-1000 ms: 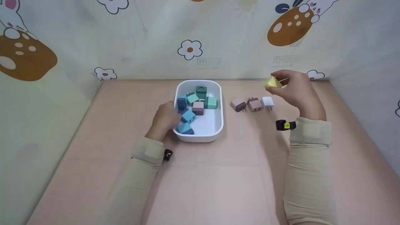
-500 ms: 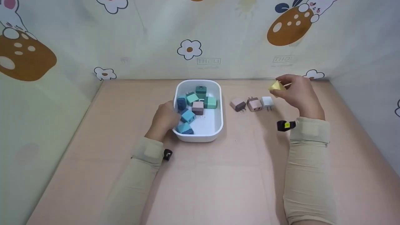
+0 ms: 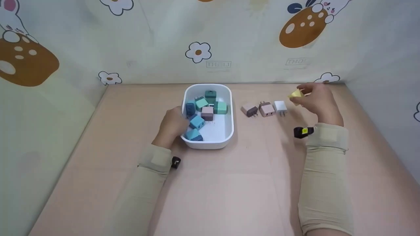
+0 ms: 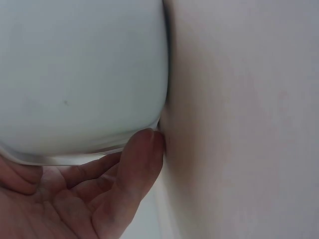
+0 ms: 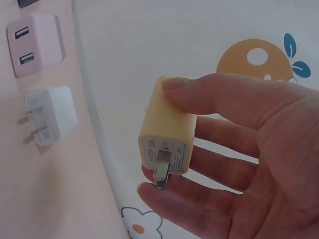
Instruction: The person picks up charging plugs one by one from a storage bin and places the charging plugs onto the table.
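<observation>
My right hand [image 3: 321, 102] holds a yellow charger plug [image 5: 168, 117] above the table, thumb on one side and fingers on the other. Its metal prongs [image 5: 161, 172] show in the right wrist view. My left hand [image 3: 173, 126] grips the left wall of a white plastic bin [image 3: 226, 131]. In the left wrist view the thumb lies along the outside of the bin, and the other fingers are partly hidden. Inside the bin sit several charger plugs: a dark green one [image 3: 210, 95], blue ones such as this plug [image 3: 197, 122], and a mauve one [image 3: 207, 113].
Right of the bin, three plugs lie in a row on the pink-covered table [image 3: 229, 196]: a mauve and dark plug [image 3: 249, 110], a pink plug [image 3: 267, 109] and a white plug [image 3: 280, 107]. A patterned wall covering [image 3: 157, 42] stands behind the table.
My right hand has moved a little right and nearer to me, lowering with the yellow charger plug. My left hand and the bin have stayed put.
</observation>
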`<action>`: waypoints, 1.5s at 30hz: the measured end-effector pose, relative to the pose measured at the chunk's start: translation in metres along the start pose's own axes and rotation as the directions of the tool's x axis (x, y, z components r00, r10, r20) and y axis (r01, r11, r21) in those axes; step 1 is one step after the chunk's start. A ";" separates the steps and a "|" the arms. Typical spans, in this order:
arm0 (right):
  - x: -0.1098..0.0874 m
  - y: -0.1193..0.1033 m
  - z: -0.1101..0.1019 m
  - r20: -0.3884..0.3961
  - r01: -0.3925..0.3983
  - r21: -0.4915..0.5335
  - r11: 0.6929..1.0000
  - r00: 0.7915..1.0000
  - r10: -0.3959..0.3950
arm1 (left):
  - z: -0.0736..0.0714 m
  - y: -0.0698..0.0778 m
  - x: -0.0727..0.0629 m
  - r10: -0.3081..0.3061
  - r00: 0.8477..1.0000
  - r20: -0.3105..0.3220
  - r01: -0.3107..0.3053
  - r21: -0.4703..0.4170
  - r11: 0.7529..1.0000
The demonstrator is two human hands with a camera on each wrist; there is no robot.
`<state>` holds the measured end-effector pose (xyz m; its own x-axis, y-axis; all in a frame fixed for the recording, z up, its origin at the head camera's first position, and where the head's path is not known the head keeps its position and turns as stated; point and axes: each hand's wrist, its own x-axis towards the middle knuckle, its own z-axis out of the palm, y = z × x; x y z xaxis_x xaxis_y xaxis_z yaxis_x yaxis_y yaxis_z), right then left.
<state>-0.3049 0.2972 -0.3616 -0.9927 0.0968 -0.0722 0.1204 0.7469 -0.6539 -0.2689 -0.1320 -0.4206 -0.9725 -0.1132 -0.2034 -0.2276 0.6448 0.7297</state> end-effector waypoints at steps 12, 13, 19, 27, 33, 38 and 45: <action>0.009 0.019 0.008 -0.022 -0.120 0.056 0.991 0.992 0.121 | 0.000 -0.001 0.001 -0.008 1.000 0.008 0.008 -0.003 1.000; 0.009 0.020 0.009 -0.021 -0.132 0.059 0.989 0.991 0.134 | 0.000 -0.001 0.001 -0.011 1.000 0.007 0.011 -0.001 1.000; 0.014 0.023 0.018 -0.017 -0.170 0.085 0.982 0.985 0.172 | 0.000 0.000 0.000 -0.023 1.000 0.003 0.023 0.006 1.000; 0.018 0.029 0.030 -0.013 -0.210 0.135 0.968 0.977 0.214 | 0.000 -0.001 0.000 -0.003 1.000 -0.006 0.003 0.015 1.000; 0.021 0.032 0.035 -0.018 -0.227 0.154 0.962 0.972 0.233 | 0.000 -0.002 0.001 0.022 1.000 -0.018 -0.022 0.030 0.999; 0.023 0.035 0.038 -0.020 -0.255 0.147 0.956 0.965 0.261 | 0.000 -0.001 0.000 0.012 1.000 -0.018 -0.011 0.029 1.000; 0.027 0.039 0.041 -0.020 -0.266 0.123 0.956 0.963 0.270 | 0.000 0.001 0.000 -0.004 1.000 -0.009 0.004 0.029 1.000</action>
<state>-0.3269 0.3021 -0.4198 -0.9227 0.3084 -0.2313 0.3781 0.6077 -0.6984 -0.2688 -0.1315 -0.4198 -0.9721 -0.1226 -0.1998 -0.2299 0.6663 0.7094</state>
